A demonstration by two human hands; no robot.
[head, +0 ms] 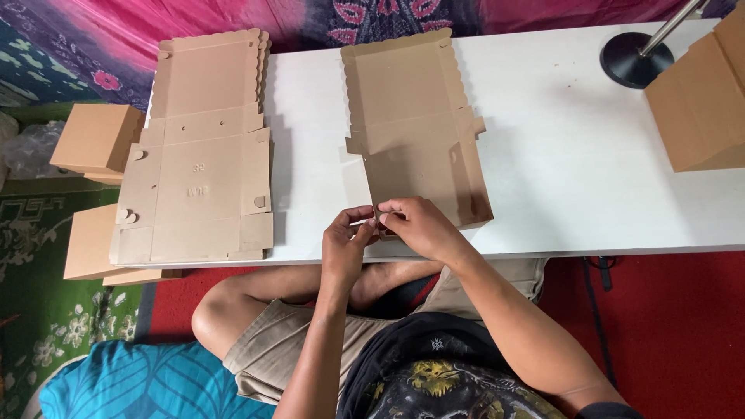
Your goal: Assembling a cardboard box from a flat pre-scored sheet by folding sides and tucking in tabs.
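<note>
A low white table (pixel 590 178) spans the view. A flat cardboard box blank (pixel 415 132) lies lengthwise away from the person, its near edge pinched by both hands: left hand (pixel 347 237) and right hand (pixel 415 225) fingers closed on a small flap. A stack of blanks (pixel 202 155) lies well left, folded boxes (pixel 97 140) beyond

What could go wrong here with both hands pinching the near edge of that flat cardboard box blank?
The fingers of the left hand and right hand pinch a small tab on the box blank; it might tear or crease. The blank's near edge lies close to the table edge, so a pull could slide it off.
</note>
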